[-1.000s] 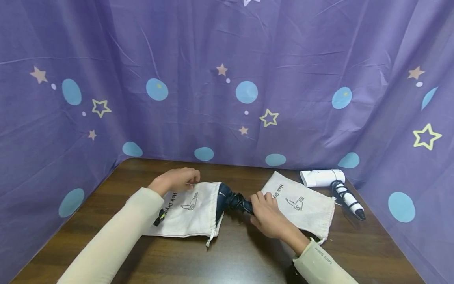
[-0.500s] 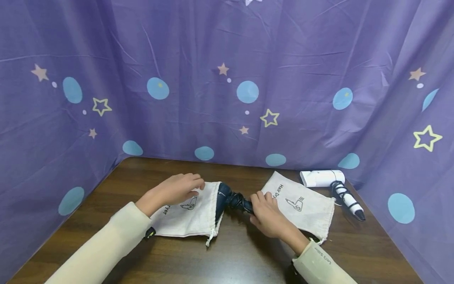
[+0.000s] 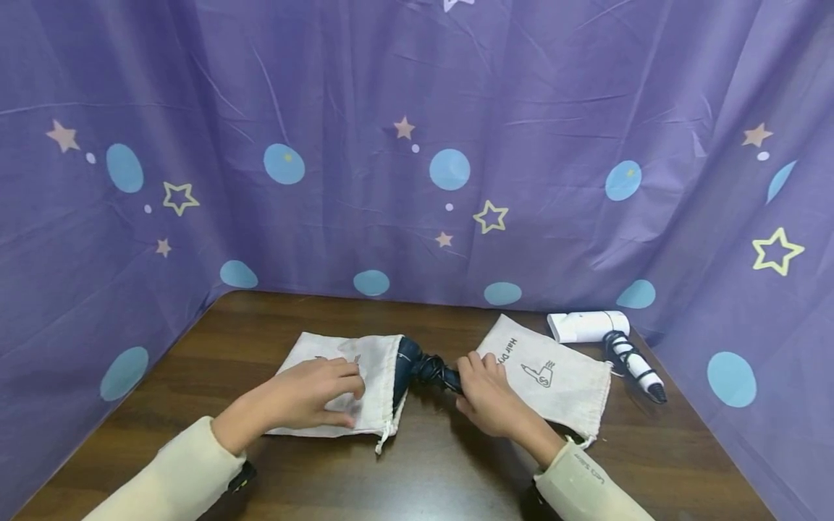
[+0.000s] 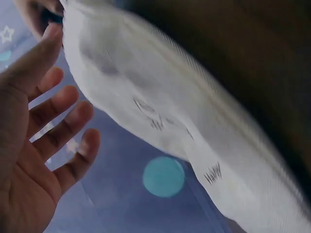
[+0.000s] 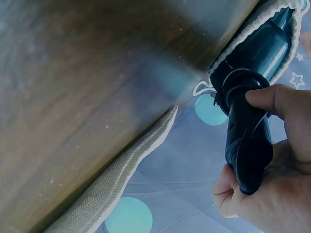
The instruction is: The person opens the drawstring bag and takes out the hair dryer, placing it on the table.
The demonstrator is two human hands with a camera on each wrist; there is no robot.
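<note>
A dark blue hair dryer point(image 3: 405, 362) lies partly inside a white drawstring bag point(image 3: 379, 387), its head in the mouth and its handle sticking out to the right. Black cord is wound around the handle. My right hand point(image 3: 490, 398) grips the handle end; in the right wrist view the thumb lies along the handle point(image 5: 248, 131). Over the bag's printed side is my left hand point(image 3: 306, 394), fingers loosely bent, thumb apart, nothing held. The left wrist view shows the left palm point(image 4: 34, 170) beside the bag cloth point(image 4: 146, 82). Most of the dryer's head is hidden by the bag.
Right of my right hand lies a second white bag point(image 3: 547, 373) printed with a hair dryer. Behind it, a white hair dryer point(image 3: 589, 327) with black cord around its handle lies near the right table edge. A purple curtain point(image 3: 365, 145) surrounds the wooden table point(image 3: 423, 477).
My left hand has moved from the bag's far edge toward me, across its printed face. The right hand, dryer and bags stay in place; the head view shifts slightly.
</note>
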